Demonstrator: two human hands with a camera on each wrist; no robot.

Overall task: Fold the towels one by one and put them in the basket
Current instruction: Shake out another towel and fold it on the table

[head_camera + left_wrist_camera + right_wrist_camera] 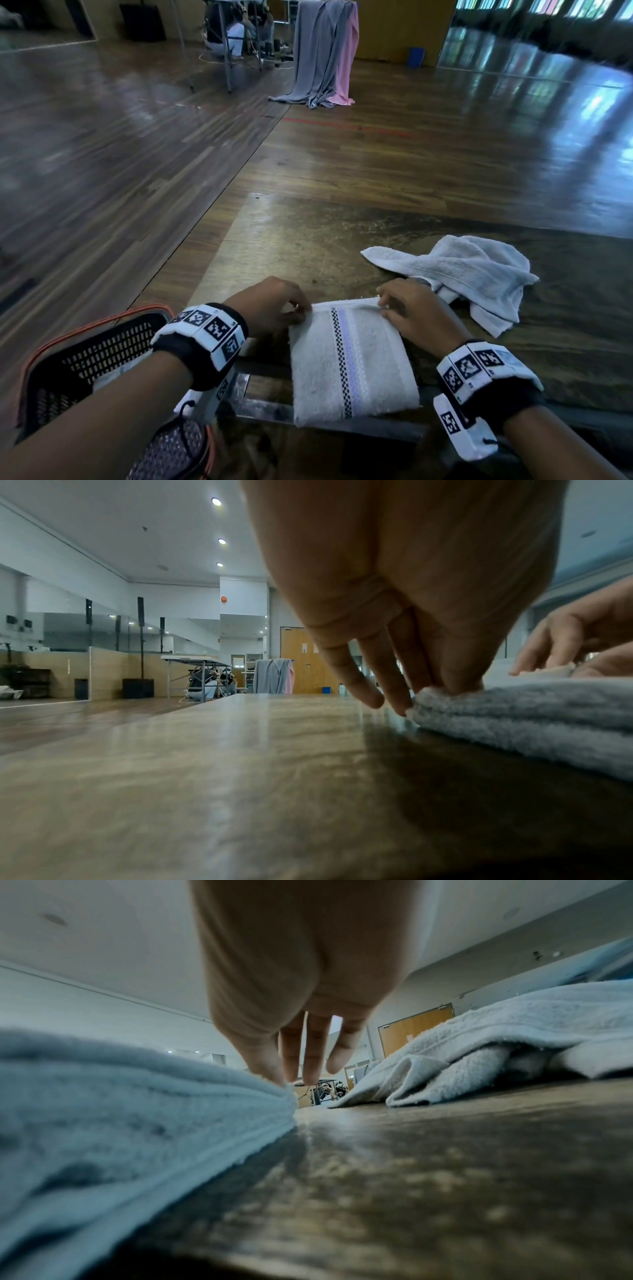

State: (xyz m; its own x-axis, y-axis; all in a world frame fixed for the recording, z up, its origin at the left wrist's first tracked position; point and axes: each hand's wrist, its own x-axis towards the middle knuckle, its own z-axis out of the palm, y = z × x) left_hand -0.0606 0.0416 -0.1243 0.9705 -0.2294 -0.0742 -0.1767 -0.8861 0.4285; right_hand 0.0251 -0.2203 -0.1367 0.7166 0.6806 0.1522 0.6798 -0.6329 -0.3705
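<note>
A white folded towel (352, 363) with a checkered stripe lies on the wooden table (308, 240), its near end hanging over the table's front edge. My left hand (304, 310) pinches the towel's far left corner; in the left wrist view its fingertips (428, 689) press down on the stacked layers of the towel (531, 718). My right hand (384, 305) pinches the far right corner, and in the right wrist view its fingertips (279, 1076) sit on the towel's edge (120, 1096). A black basket (85, 353) with an orange rim stands low at my left.
A second white towel (472, 270) lies crumpled on the table just right of and beyond my right hand, also visible as a crumpled towel (479, 1042) in the right wrist view. Grey and pink cloths (325, 51) hang on a rack far across the wooden floor. People sit by a distant table.
</note>
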